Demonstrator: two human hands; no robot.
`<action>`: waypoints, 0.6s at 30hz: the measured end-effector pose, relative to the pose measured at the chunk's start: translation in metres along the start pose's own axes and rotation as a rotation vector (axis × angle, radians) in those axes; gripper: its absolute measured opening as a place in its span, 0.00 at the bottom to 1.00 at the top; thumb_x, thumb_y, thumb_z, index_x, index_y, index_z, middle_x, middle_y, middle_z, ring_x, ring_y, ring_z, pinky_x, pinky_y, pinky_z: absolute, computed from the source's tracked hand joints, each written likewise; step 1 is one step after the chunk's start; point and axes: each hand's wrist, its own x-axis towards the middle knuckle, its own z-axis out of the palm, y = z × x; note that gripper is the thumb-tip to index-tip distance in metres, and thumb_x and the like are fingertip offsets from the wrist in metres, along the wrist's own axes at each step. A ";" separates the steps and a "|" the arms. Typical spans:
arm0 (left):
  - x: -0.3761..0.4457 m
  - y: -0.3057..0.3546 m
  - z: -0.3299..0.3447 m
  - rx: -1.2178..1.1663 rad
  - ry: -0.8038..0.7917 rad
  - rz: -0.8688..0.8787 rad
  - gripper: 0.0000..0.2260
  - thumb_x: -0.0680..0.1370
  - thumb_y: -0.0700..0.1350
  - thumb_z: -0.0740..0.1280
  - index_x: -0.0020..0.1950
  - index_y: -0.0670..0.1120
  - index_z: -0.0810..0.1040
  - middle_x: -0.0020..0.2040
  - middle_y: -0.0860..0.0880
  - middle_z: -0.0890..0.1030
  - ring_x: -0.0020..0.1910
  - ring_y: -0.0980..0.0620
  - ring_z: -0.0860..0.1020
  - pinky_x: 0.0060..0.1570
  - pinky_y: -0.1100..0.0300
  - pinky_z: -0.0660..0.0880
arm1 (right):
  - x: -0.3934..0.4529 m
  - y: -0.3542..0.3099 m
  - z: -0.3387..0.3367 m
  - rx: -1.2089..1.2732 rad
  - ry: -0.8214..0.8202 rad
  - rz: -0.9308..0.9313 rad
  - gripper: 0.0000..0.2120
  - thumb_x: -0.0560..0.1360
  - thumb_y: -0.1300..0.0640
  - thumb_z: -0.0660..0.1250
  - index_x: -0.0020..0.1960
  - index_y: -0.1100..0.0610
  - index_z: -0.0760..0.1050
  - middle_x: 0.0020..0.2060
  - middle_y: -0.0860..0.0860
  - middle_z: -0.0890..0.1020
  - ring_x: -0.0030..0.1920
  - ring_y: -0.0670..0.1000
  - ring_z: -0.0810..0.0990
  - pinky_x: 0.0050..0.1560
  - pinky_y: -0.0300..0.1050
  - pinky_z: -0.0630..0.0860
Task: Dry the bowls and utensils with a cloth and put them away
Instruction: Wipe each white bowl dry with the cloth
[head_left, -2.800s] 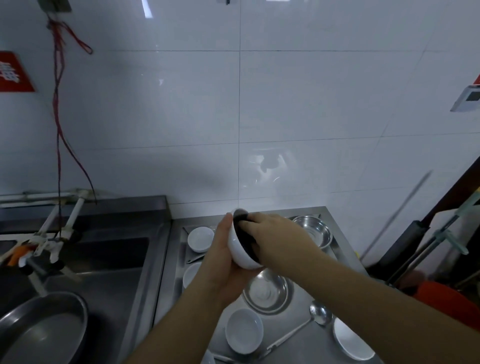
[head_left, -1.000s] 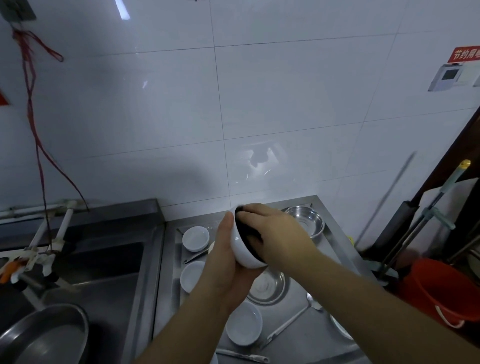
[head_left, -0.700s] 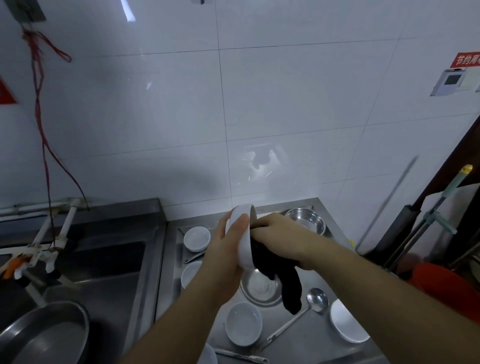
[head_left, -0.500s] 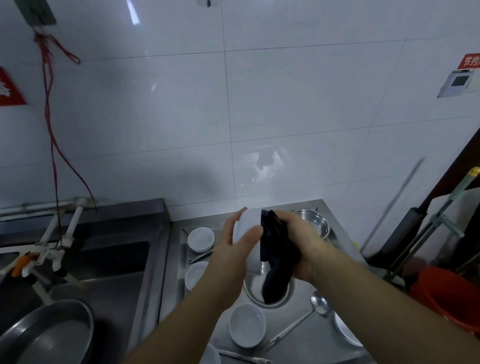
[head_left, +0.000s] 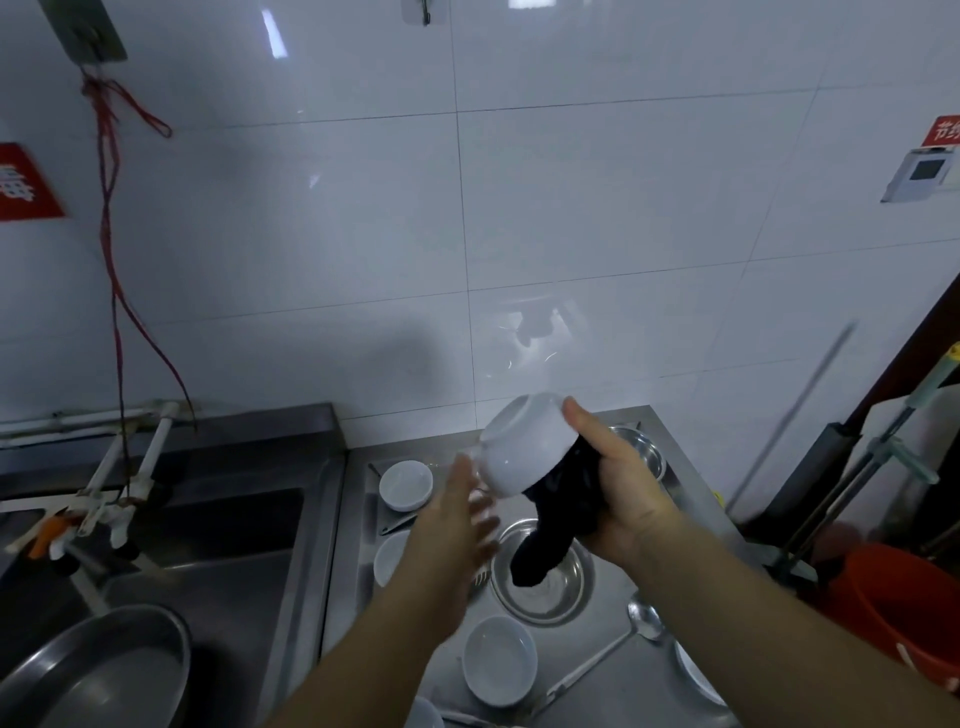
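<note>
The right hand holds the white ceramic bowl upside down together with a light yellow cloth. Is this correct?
Not quite: in the head view the cloth is dark, almost black, not light yellow. The right hand does hold it with the white ceramic bowl turned bottom-up.

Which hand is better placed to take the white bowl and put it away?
Left. The left hand is open and free beside the white bowl. The right hand already holds the bowl together with the dark cloth, so it is occupied.
</note>
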 end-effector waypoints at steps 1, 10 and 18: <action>0.001 -0.004 -0.001 -0.095 -0.045 -0.103 0.30 0.78 0.68 0.67 0.67 0.46 0.83 0.60 0.46 0.85 0.60 0.47 0.82 0.63 0.47 0.80 | 0.001 0.000 0.000 0.016 0.010 -0.022 0.23 0.72 0.41 0.77 0.57 0.57 0.88 0.55 0.59 0.88 0.51 0.58 0.89 0.48 0.50 0.85; 0.009 0.012 0.000 -0.583 -0.170 -0.078 0.14 0.74 0.45 0.74 0.55 0.38 0.88 0.50 0.42 0.87 0.43 0.49 0.86 0.43 0.58 0.85 | 0.003 0.017 -0.014 -0.113 0.005 -0.024 0.30 0.77 0.34 0.71 0.67 0.57 0.83 0.65 0.61 0.83 0.62 0.60 0.83 0.64 0.55 0.81; 0.010 0.041 -0.009 -0.441 -0.026 0.041 0.14 0.83 0.45 0.66 0.66 0.40 0.81 0.61 0.40 0.86 0.62 0.42 0.84 0.59 0.46 0.82 | -0.006 0.032 -0.036 -0.503 0.276 -0.175 0.12 0.75 0.49 0.78 0.56 0.51 0.84 0.46 0.54 0.89 0.44 0.55 0.89 0.41 0.48 0.84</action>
